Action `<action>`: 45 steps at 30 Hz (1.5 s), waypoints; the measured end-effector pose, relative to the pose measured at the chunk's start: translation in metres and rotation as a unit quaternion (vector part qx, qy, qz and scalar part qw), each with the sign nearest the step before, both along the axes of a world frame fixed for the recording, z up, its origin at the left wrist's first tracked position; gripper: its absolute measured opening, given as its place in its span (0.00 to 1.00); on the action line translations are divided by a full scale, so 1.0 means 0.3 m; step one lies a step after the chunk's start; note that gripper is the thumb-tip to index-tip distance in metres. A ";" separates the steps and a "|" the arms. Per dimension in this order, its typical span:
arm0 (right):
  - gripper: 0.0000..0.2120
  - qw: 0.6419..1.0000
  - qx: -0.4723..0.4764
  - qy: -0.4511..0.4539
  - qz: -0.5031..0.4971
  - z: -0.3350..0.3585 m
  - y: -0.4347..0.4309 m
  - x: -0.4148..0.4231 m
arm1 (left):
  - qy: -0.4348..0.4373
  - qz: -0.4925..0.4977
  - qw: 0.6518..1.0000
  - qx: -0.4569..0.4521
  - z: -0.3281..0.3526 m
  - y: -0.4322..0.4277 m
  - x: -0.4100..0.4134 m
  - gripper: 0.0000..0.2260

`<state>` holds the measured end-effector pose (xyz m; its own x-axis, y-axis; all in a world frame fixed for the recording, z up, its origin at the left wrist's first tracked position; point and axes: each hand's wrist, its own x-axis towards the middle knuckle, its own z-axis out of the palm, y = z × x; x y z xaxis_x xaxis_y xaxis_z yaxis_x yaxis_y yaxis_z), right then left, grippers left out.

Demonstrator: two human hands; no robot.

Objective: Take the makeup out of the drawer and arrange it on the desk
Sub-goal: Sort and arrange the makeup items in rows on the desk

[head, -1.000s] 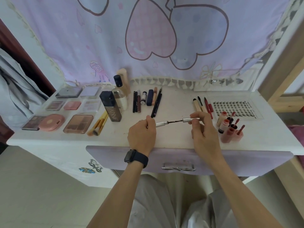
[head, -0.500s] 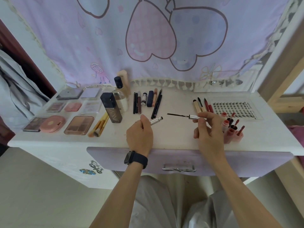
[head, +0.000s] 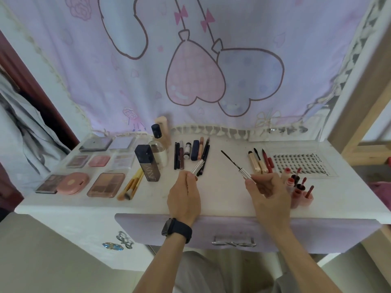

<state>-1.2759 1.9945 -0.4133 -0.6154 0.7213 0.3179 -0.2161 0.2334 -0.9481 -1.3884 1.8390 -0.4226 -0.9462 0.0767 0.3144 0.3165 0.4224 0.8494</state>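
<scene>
Left hand point(head: 184, 195), watch on the wrist: we log its fingers curled round a silver mascara tube point(head: 198, 166), held just above the desk point(head: 213, 187), its open end aimed at the row of pencils point(head: 191, 153). Right hand point(head: 267, 190) pinches the silver cap of the wand point(head: 236, 164), brush end tilted up and to the left (tube and wand well apart). Palettes point(head: 105, 185) lie at the left. Lip tints point(head: 300, 190) stand just beside the right hand. Drawer point(head: 148, 229) front sits under both wrists.
</scene>
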 end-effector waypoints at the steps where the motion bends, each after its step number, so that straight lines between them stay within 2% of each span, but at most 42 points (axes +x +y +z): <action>1: 0.13 1.000 0.002 -0.005 -0.003 -0.001 -0.001 -0.003 | -0.002 -0.003 1.000 -0.015 0.004 0.000 0.000 0.12; 5: 0.10 0.999 0.026 -0.040 -0.021 0.000 -0.004 -0.022 | -0.021 -0.020 0.998 -0.063 0.030 0.009 -0.006 0.06; 9: 0.06 0.992 0.079 -0.083 -0.056 0.005 -0.018 -0.047 | -0.041 -0.047 0.995 -0.077 0.063 0.044 -0.011 0.08; 15: 0.08 0.975 0.114 -0.157 -0.106 0.033 -0.026 -0.108 | -0.088 -0.064 0.972 -0.209 0.135 0.160 -0.014 0.10; 21: 0.08 0.953 0.143 -0.243 -0.114 0.031 -0.018 -0.141 | -0.116 -0.070 0.954 -0.266 0.153 0.244 -0.047 0.12; 30: 0.06 0.935 0.150 -0.292 -0.131 0.021 -0.008 -0.169 | -0.116 -0.081 0.955 -0.262 0.138 0.276 -0.064 0.15; 39: 0.18 0.916 0.214 -0.313 -0.127 0.018 -0.013 -0.163 | -0.104 -0.085 0.958 -0.254 0.130 0.266 -0.066 0.19; 45: 0.15 0.923 0.234 -0.287 -0.103 0.015 -0.011 -0.143 | -0.106 -0.119 0.957 -0.243 0.128 0.264 -0.067 0.18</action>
<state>-1.3188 1.9911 -0.4088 -0.6448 0.7077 0.2888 0.3842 0.6267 -0.6780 -1.4086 1.9181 -0.3844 -0.9223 0.3864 -0.0112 0.2948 0.7218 0.6262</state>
